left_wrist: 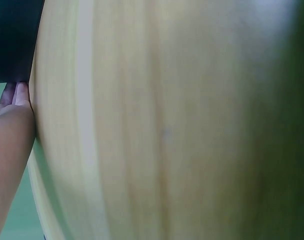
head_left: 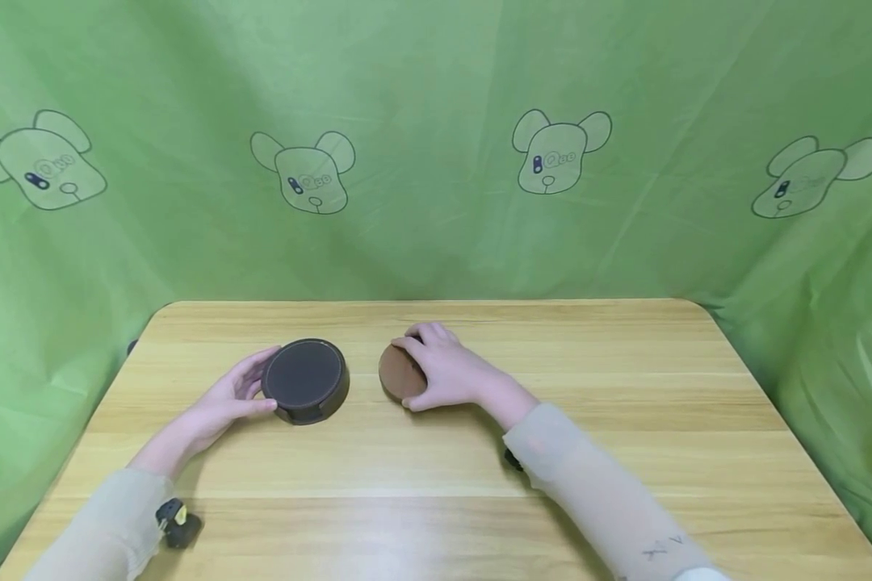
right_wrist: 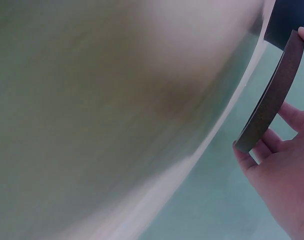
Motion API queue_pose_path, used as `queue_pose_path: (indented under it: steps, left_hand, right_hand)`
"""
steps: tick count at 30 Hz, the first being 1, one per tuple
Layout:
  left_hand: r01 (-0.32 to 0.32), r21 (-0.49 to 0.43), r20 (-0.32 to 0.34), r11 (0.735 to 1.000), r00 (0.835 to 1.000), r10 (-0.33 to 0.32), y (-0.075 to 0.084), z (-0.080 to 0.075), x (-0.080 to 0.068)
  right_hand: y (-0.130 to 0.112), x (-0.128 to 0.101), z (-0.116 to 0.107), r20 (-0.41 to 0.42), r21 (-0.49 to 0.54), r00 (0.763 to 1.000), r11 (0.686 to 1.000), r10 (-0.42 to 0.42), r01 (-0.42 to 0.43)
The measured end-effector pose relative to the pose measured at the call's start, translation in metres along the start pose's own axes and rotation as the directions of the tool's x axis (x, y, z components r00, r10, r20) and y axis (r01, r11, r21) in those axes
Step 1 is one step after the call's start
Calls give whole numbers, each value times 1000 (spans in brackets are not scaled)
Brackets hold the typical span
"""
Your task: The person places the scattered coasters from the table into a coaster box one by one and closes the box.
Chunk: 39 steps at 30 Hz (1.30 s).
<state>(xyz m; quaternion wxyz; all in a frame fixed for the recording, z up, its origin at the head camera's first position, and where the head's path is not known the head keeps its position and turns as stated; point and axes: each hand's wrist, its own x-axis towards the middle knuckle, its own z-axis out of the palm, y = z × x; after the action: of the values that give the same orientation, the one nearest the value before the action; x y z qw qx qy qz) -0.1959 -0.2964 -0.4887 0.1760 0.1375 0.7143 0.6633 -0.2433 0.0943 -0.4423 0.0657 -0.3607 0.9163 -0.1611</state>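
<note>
A round, dark leather coaster holder (head_left: 332,403) stands left of the table's middle, with a dark stitched coaster (head_left: 303,373) on top. My left hand (head_left: 228,399) grips its left side, thumb at the front and fingers behind. In the left wrist view, only part of the holder's dark wall (left_wrist: 14,40) shows. To the right of the holder, my right hand (head_left: 446,371) holds a brown round coaster (head_left: 398,375) by its rim, thumb near and fingers far. The right wrist view shows the coaster's edge (right_wrist: 272,95) between spread fingertips; whether it is one or a stack, I cannot tell.
Both hands work over a light wooden table (head_left: 421,476) with rounded far corners. A green curtain (head_left: 436,242) printed with bear heads hangs behind and at both sides. A small black device (head_left: 178,524) is at the left sleeve.
</note>
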Motion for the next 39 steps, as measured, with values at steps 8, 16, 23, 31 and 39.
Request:
queue_pose_path:
  steps: [8, 16, 23, 31, 39]
  left_hand:
    - [-2, 2, -4, 1000, 1000, 2, 0, 1, 0]
    - [-2, 3, -3, 1000, 1000, 2, -2, 1, -2]
    - [0, 11, -8, 1000, 1000, 1, -1, 2, -3]
    - [14, 19, -6, 1000, 1000, -14, -1, 1, -3]
    - [4, 8, 6, 1000, 1000, -4, -3, -2, 0]
  right_hand:
    - [-12, 12, 1, -1, -1, 999, 999, -39, 39]
    - [-27, 24, 2, -5, -21, 996, 996, -89, 89]
    - [-45, 36, 2, 10, -38, 993, 992, -117, 118]
    - [-64, 53, 7, 15, -44, 991, 990, -134, 135]
    - [-77, 70, 11, 23, -80, 988, 985, -151, 153]
